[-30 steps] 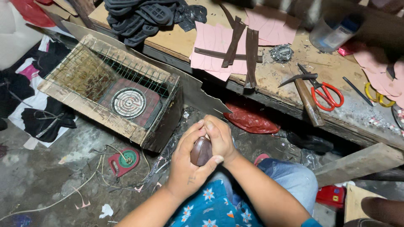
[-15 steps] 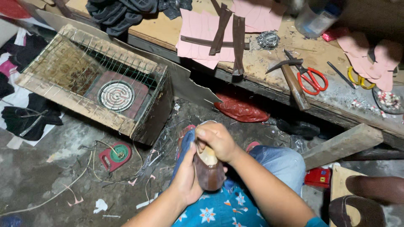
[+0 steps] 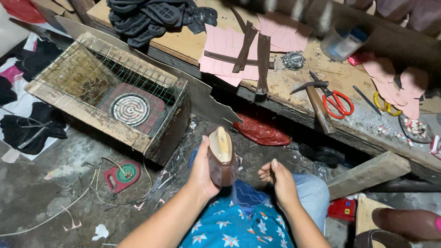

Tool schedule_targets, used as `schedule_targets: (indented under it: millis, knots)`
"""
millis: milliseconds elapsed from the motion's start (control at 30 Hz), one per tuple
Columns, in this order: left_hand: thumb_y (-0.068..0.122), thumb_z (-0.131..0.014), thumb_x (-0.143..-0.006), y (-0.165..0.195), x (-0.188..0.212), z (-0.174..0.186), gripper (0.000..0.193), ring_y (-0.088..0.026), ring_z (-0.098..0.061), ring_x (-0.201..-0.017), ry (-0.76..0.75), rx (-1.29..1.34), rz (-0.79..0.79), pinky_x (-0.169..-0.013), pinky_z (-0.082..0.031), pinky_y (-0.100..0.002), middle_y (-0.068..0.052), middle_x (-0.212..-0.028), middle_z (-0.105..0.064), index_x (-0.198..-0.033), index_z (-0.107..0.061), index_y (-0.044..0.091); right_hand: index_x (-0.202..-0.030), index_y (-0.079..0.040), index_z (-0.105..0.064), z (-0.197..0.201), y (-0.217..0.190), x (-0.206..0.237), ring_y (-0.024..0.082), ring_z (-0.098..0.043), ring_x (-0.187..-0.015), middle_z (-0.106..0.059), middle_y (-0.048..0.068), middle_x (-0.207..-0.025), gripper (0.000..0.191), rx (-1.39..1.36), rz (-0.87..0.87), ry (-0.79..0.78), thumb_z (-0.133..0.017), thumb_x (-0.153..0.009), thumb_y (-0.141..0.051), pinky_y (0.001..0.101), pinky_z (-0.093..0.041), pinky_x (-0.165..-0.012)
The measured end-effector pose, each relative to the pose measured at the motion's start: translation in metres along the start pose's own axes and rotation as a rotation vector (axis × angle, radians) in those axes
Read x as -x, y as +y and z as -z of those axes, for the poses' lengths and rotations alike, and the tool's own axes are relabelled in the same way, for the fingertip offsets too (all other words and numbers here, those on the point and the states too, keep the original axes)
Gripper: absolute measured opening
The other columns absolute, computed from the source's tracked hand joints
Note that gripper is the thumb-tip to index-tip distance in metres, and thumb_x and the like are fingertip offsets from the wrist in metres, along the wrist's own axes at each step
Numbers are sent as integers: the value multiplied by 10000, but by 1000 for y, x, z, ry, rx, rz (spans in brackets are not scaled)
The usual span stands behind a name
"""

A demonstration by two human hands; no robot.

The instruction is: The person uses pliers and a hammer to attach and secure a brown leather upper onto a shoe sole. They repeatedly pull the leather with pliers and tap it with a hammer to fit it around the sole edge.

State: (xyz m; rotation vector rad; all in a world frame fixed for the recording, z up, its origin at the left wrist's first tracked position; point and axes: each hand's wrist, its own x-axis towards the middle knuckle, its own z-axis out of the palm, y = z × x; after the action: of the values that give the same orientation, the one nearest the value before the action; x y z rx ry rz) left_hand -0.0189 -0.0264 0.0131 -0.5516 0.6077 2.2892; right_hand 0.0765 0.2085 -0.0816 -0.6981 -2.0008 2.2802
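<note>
A brown shoe upper (image 3: 222,156) is held up over the lap in the head view.

The shoe upper, its tan insole turned to the camera, is clasped by the left hand (image 3: 204,167), the fingers wrapped round its side; the right hand (image 3: 279,180) is seen just beside it, loosely curled and clamped on nothing. A wooden box with a wire grille (image 3: 115,94) stands on the floor to the left. On the bench (image 3: 193,43) beyond are laid pink sheets (image 3: 229,48), a hammer (image 3: 317,103) and red-handled scissors (image 3: 337,101).
</note>
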Motion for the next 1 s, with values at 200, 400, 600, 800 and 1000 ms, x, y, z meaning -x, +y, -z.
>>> schedule_targets:
  millis: [200,400,600,800,1000]
  knots:
    - [711,-307,-965,0,-9,-1,708,-274,-666,-900,41,18,4,-812,-563,-454,-88,-1074,-684,-1308,-608,170,-973,20,-654,2,37,16,188,-660,-769,-717,133,-863,467,-61,-114,-26,-446,-1045,-391,335,-552,-747]
    - [660,-315,-996,-2,-18,5,667,-244,-680,-948,51,70,-24,-840,-563,-439,-67,-1124,-705,-1332,-611,166,-962,6,-654,-2,45,14,167,-642,-748,-714,116,-856,454,-5,-156,-41,-452,-1041,-393,319,-546,-732]
    - [684,-333,-988,2,-24,12,690,-270,-671,-896,53,91,-9,-812,-565,-437,-123,-1025,-695,-1264,-631,127,-961,0,-657,-6,49,15,159,-638,-739,-711,104,-847,437,-27,-195,-62,-456,-1039,-380,310,-541,-725]
    - [689,-353,-973,5,-30,14,695,-267,-668,-869,10,87,-46,-780,-569,-430,-121,-990,-695,-1279,-628,129,-960,10,-658,-9,47,17,154,-632,-730,-706,102,-837,415,9,-218,-55,-485,-1033,-361,303,-537,-710]
    - [764,-457,-907,22,-45,15,801,-251,-685,-864,-207,7,-97,-764,-590,-398,-128,-1023,-692,-1297,-617,82,-967,-3,-676,-14,48,16,140,-625,-719,-707,88,-842,393,81,-289,-70,-515,-1011,-359,285,-532,-691]
